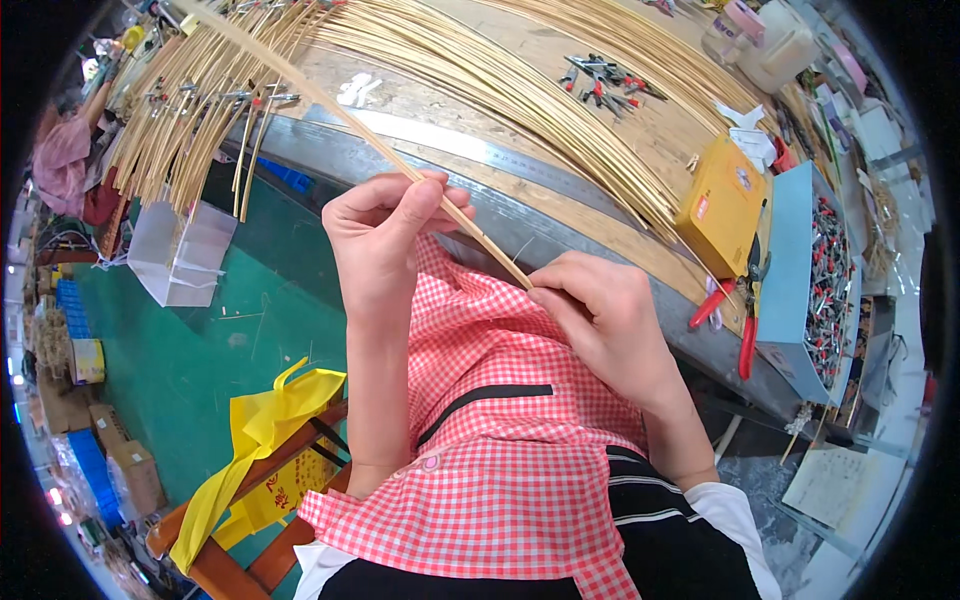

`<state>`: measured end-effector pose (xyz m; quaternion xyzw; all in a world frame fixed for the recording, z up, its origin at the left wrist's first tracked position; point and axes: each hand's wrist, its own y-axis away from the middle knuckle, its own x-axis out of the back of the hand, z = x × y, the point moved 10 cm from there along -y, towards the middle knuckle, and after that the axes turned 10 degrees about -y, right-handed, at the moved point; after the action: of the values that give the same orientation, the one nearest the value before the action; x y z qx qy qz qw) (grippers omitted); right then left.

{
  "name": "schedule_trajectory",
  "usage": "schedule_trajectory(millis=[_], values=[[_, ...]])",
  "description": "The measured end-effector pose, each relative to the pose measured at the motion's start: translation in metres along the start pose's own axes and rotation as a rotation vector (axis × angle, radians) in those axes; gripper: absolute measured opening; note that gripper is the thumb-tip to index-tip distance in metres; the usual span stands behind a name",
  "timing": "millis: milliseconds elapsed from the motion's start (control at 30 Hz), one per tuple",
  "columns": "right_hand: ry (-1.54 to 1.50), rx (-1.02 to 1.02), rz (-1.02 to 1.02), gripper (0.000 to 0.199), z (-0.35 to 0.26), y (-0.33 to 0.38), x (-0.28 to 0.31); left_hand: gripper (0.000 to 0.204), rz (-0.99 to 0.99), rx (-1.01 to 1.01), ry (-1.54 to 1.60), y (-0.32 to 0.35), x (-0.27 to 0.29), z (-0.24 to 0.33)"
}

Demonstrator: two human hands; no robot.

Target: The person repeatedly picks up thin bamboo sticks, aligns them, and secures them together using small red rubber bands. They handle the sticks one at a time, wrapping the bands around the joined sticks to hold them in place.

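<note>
Thin wooden strip (pixel 330 107) slants over the front edge of the table (pixel 650 140), pinched at its near end by the right hand (pixel 595 310) and farther along by the left hand (pixel 385 225), the two hands apart. On the wooden tabletop lie long sticks (pixel 500 100), a metal ruler (pixel 480 150) and a yellow box (pixel 722 205). The floor (pixel 170 360) is green; toward the blurred left rim stand what are probably cartons (pixel 135 475)

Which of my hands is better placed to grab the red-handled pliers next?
Probably your right hand: it is nearer the red-handled pliers, though it would have to let go of the thin pale strip. Your left hand is farther away and also grips the strip.
</note>
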<state>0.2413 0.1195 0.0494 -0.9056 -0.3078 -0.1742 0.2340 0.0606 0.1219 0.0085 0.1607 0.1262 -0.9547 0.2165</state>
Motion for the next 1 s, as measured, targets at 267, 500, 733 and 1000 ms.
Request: schedule_trajectory(millis=[267, 500, 733, 1000], values=[[-0.215, -0.073, -0.014, 0.007, -0.009, -0.016, 0.018, 0.015, -0.131, -0.198, -0.069, -0.010, -0.035, 0.052], [-0.298, 0.230, 0.347, 0.009, -0.051, -0.032, 0.082, 0.028, -0.540, -0.229, -0.325, 0.013, -0.104, 0.049], [-0.132, 0.340, 0.444, 0.010, -0.062, -0.019, 0.097, 0.015, -0.491, -0.581, -0.558, 0.015, -0.128, 0.068], [-0.205, 0.187, 0.414, 0.012, -0.021, -0.005, 0.077, 0.016, -0.530, -0.546, -0.695, 0.024, -0.117, 0.026]])
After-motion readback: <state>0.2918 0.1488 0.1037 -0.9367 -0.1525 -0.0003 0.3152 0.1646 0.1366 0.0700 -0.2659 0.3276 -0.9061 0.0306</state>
